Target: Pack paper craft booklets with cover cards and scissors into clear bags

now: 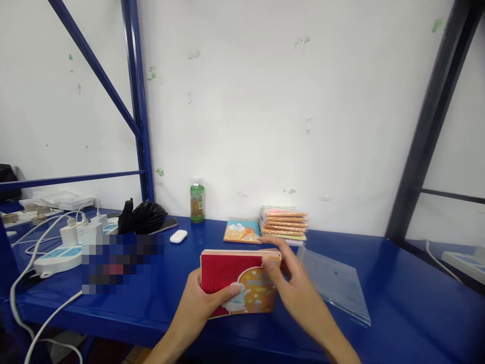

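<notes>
Though in both hands (pixel 197 303) (pixel 295 285), a red booklet (pixel 220 270), its back hidden.

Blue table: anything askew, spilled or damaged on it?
No spill or damage shows. The clear plastic sleeves lie askew near the right hand, their edges not lined up, and white cables sprawl loosely at left.

The text on the stack of cards (pixel 242 283) is too small to read; pixel blocks (pixel 121 263) hide part of the bench (pixel 162 293).
</notes>
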Demonstrator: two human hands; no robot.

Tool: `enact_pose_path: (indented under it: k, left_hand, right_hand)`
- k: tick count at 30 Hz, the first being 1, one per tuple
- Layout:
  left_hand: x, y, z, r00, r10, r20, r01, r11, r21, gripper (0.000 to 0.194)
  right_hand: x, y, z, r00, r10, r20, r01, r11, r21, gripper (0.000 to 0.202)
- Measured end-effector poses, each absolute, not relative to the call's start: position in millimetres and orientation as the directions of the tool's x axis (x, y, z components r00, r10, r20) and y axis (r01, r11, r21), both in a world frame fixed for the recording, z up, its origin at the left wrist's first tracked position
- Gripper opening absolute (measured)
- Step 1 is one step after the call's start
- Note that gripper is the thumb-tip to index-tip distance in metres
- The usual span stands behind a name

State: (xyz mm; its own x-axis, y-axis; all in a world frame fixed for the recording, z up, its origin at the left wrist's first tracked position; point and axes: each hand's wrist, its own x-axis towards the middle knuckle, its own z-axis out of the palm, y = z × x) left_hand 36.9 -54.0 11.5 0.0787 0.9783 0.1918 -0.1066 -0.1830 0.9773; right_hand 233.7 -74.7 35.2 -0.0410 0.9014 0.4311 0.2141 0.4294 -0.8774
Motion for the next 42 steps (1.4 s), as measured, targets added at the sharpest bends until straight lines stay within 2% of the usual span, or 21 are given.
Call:
enact_pose_path:
  k: [4, 10, 15, 20, 28, 36, 42]
  left_hand:
    - [38, -58, 16, 0.166, 0.966, 0.199, -0.102, -0.184, 0.978, 0.045]
    - [37, -62, 18, 0.118, 0.956, 0.269, 0.003, -0.272, 0.962, 0.036]
    - [35, -56, 15, 0.297, 0.92, 0.256, -0.04, -0.255, 0.966, 0.048]
    - [36, -48, 4, 0.313, 0.918, 0.243, -0.068, -0.234, 0.97, 0.052]
    - [29, -40, -6, 0.344, 0.903, 0.256, -0.035, -0.26, 0.965, 0.057]
    - [29, -40, -4, 0.405, 0.88, 0.248, -0.06, -0.245, 0.968, 0.061]
    - [29, -40, -4, 0.391, 0.888, 0.243, -0.048, -0.244, 0.969, 0.062]
  right_hand:
    - [226, -79, 39, 0.047, 0.899, 0.436, 0.236, 0.414, -0.879, 0.043]
    - [217, -90, 47, 0.092, 0.914, 0.396, 0.063, 0.391, -0.918, 0.03]
    - [217, -86, 45, 0.115, 0.941, 0.319, -0.029, 0.324, -0.946, 0.029]
    - [214, -78, 39, 0.13, 0.947, 0.294, -0.135, 0.311, -0.941, 0.033]
    - [214, -77, 36, 0.203, 0.905, 0.374, -0.046, 0.39, -0.92, 0.039]
    - [214, -69, 30, 0.144, 0.934, 0.327, -0.109, 0.344, -0.933, 0.035]
    - [215, -66, 29, 0.139, 0.942, 0.305, -0.084, 0.318, -0.944, 0.042]
